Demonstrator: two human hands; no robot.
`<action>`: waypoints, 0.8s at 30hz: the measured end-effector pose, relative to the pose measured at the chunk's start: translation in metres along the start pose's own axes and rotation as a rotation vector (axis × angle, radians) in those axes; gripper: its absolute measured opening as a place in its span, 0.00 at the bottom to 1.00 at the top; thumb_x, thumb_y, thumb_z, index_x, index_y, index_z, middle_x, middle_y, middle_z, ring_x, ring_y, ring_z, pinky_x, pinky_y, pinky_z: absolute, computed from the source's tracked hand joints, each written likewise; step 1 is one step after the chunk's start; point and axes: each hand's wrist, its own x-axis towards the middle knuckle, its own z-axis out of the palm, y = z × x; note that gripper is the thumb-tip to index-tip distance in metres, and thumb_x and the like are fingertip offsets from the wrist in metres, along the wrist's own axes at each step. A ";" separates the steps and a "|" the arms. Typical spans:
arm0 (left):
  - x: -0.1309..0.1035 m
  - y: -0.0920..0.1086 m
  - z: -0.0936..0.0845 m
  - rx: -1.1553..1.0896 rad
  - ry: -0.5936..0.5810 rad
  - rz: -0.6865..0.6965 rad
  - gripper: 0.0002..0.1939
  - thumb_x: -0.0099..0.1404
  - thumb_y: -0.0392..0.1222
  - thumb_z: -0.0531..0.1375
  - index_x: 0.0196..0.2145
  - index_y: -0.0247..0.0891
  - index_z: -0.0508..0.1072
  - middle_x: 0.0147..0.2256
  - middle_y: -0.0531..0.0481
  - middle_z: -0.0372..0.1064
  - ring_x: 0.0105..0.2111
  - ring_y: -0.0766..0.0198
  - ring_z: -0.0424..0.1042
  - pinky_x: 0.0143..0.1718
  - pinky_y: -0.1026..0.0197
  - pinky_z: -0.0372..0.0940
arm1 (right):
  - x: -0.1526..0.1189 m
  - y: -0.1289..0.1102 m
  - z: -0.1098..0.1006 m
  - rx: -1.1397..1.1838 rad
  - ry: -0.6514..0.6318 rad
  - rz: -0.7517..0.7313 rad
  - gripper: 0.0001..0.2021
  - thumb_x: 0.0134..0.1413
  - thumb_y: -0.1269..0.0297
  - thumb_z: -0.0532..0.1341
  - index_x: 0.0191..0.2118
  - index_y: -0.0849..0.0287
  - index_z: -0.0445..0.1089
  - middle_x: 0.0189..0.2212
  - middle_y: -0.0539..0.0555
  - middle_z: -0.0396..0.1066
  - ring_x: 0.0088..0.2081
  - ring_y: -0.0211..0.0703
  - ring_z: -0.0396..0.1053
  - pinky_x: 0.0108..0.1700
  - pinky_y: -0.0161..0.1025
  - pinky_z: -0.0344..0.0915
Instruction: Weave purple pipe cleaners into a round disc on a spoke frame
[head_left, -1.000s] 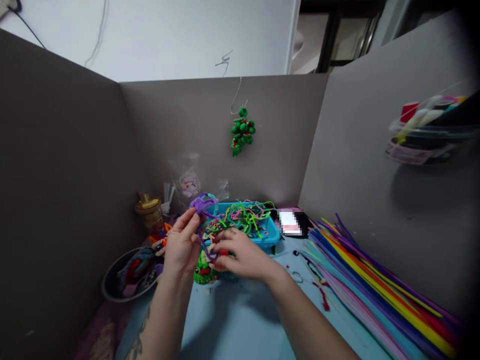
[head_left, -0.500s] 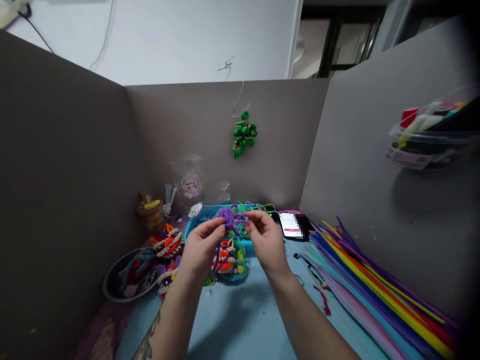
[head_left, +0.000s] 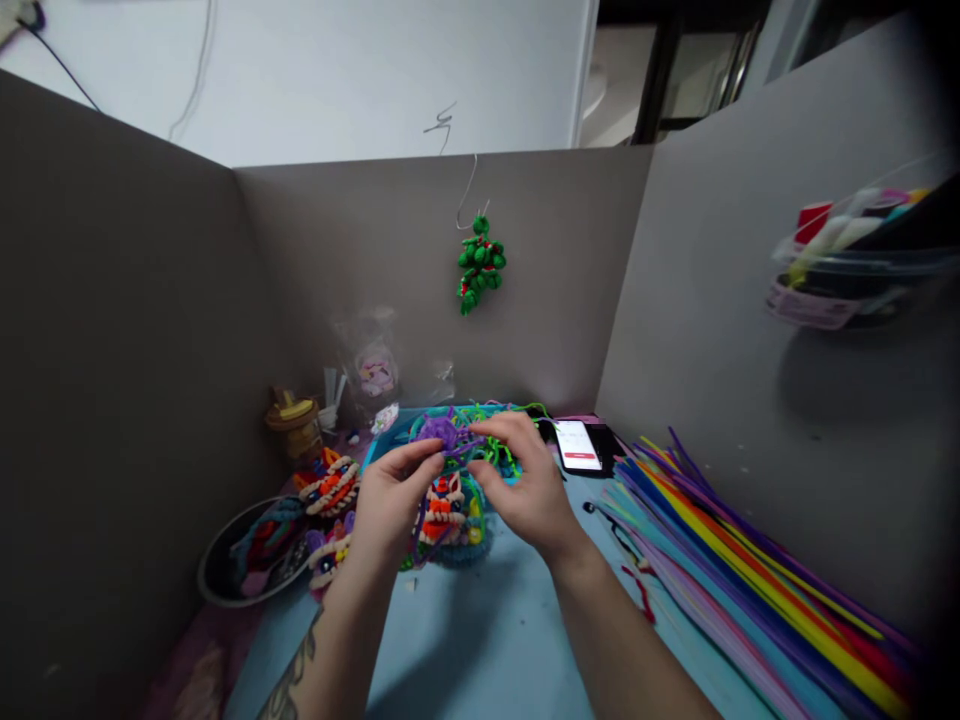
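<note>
My left hand [head_left: 391, 495] pinches a purple pipe-cleaner piece [head_left: 444, 430], a bundle of small loops with a strand hanging below. At the right side of this piece is my right hand [head_left: 531, 490], its thumb and forefinger apart; whether a fingertip touches the purple loops I cannot make out. Behind both hands lies a blue tray [head_left: 382, 440] with a tangle of green pipe cleaners [head_left: 491, 450]. Just below the fingers, an orange, cream and blue pipe-cleaner piece [head_left: 444, 515] stands on the table, partly covered by the left hand.
Long coloured pipe cleaners [head_left: 742, 570] cover the right side. A phone [head_left: 577, 447] lies behind them. At left are a metal bowl [head_left: 214, 590], more woven pieces [head_left: 330, 487] and a lidded cup [head_left: 295, 425]. A green ornament [head_left: 480, 265] hangs on the back panel.
My right thumb and forefinger have parted and come off the purple strands they pinched before. The left hand keeps its pinch. The whole view has shifted slightly.
</note>
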 end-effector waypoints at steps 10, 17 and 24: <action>-0.005 0.005 0.002 0.018 -0.011 -0.028 0.15 0.40 0.39 0.72 0.29 0.35 0.80 0.29 0.46 0.78 0.28 0.62 0.74 0.34 0.61 0.67 | 0.000 0.003 0.008 -0.119 0.008 -0.014 0.05 0.53 0.70 0.60 0.29 0.54 0.71 0.30 0.51 0.68 0.38 0.45 0.63 0.43 0.44 0.61; -0.006 0.006 -0.001 0.123 -0.058 -0.010 0.12 0.43 0.39 0.71 0.29 0.36 0.79 0.26 0.48 0.76 0.25 0.65 0.72 0.30 0.64 0.67 | -0.002 0.003 0.011 -0.144 0.048 0.006 0.05 0.53 0.71 0.60 0.29 0.54 0.71 0.32 0.52 0.66 0.40 0.45 0.63 0.44 0.44 0.60; -0.005 -0.002 -0.004 0.226 -0.075 0.125 0.09 0.47 0.40 0.69 0.27 0.35 0.76 0.26 0.50 0.74 0.27 0.66 0.71 0.32 0.66 0.65 | -0.003 0.002 0.015 -0.120 0.058 0.018 0.04 0.51 0.70 0.61 0.28 0.55 0.71 0.32 0.52 0.66 0.40 0.45 0.64 0.45 0.45 0.61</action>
